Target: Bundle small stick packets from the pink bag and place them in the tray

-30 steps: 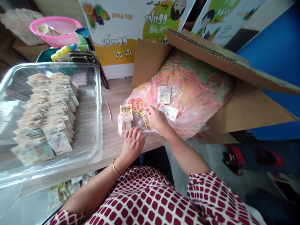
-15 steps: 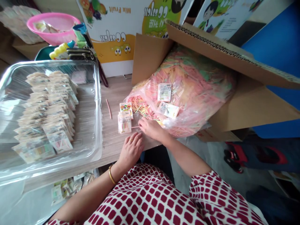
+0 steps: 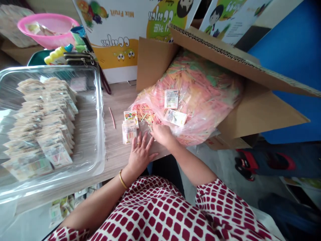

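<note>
My left hand lies flat on the table edge with its fingers spread. Its fingertips are at the lower edge of a small stack of clear packets holding coloured sticks. Close beside it, my right hand has its fingers curled together at the mouth of a large clear plastic bag. Loose pink, yellow and green thin sticks spill from that mouth. Whatever the right fingertips pinch is too small to make out. Two flat packets, one upright and one slanted, rest on the bag.
A clear plastic tray with rows of filled packets stands on the left. One pink stick lies on the table. An open cardboard box surrounds the bag. Behind are a pink basket, pouch and printed carton.
My left hand has spread its fingers and reached forward to the packet stack. My right hand has moved from a pink stick on the table to the loose sticks. The view has shifted slightly.
</note>
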### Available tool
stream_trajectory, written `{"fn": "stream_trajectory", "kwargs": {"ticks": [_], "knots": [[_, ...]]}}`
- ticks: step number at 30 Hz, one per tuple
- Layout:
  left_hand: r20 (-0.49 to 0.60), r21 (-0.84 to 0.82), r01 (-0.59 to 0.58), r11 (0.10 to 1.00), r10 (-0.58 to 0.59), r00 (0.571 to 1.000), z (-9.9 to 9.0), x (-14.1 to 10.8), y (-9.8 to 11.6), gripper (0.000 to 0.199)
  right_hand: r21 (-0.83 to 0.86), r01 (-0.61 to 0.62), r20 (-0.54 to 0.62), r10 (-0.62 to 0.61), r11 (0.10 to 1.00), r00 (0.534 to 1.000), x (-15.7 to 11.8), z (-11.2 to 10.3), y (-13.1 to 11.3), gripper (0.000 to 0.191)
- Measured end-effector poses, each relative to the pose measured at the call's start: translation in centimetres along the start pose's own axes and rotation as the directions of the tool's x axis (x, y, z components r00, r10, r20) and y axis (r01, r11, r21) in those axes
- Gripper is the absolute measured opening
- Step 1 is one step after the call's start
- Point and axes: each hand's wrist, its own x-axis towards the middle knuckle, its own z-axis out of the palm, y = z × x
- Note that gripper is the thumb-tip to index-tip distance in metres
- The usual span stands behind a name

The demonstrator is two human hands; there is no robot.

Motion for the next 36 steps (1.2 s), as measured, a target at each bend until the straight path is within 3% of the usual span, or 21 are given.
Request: {"fn": "stream_trajectory", "kwargs": {"ticks": [4, 7, 12, 18, 30, 36], "knots": [[0.014, 0.016, 0.004, 1.000, -0.004, 1.000, 0.0, -0.9, 0.0, 0.076, 0.011, -0.103, -0.121, 0.104, 0.995, 0.987, 1.2, -0.3, 1.5, 0.030], [0.025, 0.005, 0.011, 1.000, -0.011, 1.000, -0.3, -0.7, 0.2, 0.073, 0.035, -0.111, -0.132, 0.114, 0.993, 0.985, 1.7, -0.4, 2.0, 0.031], [0.022, -0.023, 0.004, 1.000, -0.004, 1.000, -0.3, -0.5, 0.3, 0.075, -0.034, -0.104, -0.180, 0.096, 0.994, 0.979, 2.0, 0.2, 0.3, 0.043], [-0.032, -0.021, -0.004, 1.000, 0.003, 0.999, 0.3, -0.7, 0.2, 0.072, -0.042, -0.108, -0.127, 0.101, 0.993, 0.987, 3.0, 0.5, -0.5, 0.029], [-0.032, -0.023, 0.002, 1.000, -0.003, 0.999, 0.3, -0.8, 0.3, 0.070, -0.071, -0.006, -0.224, -0.010, 0.997, 0.974, 2.6, 0.9, -0.1, 0.040], [-0.040, -0.031, -0.006, 0.999, 0.004, 0.999, 0.3, -0.9, 0.3, 0.069, -0.165, 0.130, -0.239, -0.167, 0.978, 0.956, 2.8, 0.1, 0.0, 0.038]]}}
